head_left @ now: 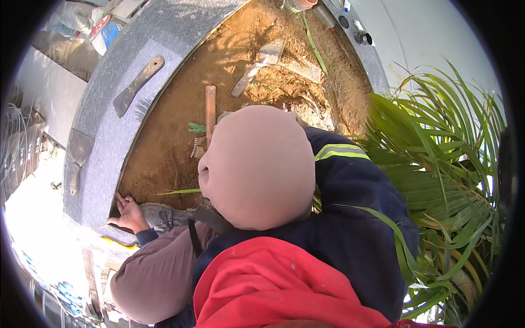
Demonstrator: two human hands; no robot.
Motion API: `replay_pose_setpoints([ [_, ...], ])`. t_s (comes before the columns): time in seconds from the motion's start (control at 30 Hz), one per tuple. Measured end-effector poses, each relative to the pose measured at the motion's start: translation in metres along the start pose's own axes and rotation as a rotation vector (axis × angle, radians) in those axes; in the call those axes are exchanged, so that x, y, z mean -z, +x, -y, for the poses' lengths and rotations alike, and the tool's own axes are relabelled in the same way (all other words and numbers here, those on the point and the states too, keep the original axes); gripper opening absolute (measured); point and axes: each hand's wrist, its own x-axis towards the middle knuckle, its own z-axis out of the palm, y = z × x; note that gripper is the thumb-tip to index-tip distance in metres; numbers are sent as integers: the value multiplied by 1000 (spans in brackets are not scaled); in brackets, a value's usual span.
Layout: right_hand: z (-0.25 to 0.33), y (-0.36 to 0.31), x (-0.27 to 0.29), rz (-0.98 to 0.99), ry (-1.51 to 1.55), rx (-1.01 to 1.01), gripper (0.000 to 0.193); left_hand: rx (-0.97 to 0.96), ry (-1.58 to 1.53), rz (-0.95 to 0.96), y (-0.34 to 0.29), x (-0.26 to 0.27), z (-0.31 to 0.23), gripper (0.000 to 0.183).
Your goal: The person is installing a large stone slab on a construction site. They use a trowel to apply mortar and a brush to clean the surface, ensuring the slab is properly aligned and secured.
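My left hand (130, 214) is at the lower end of the curved grey stone curb (180, 27), against its inner edge. Its fingers are spread and nothing shows between them. A grey shoe (159, 216) rests on the soil next to it. My bent knee (257, 164) in mauve cloth fills the middle and hides my right hand. The right sleeve (355, 180), navy with a reflective band, passes behind this knee. Beyond the knee, a wooden tool handle (210, 112) stands out, its lower end hidden. A strip of green material (197, 128) lies beside the handle.
On the curb lie a wide-bladed scraper (136, 86) and a trowel-like tool (79, 156). Brown soil (164, 126) lies inside the curb, with broken pale pieces (270, 54) farther off. Palm fronds (443, 153) crowd the right side. A terracotta-coloured pot (302, 4) stands at the far edge.
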Motion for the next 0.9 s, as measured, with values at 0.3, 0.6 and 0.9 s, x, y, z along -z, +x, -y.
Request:
replay_pose_setpoints([
  [0.3, 12, 10, 13, 210, -87, 15, 60, 31, 11, 68, 6, 15, -5, 123],
  [0.6, -89, -7, -70, 337, 548, 839, 59, 33, -22, 76, 7, 23, -8, 125],
  [0.9, -120, 60, -96, 506, 545, 1269, 57, 22, -36, 47, 17, 21, -5, 128],
])
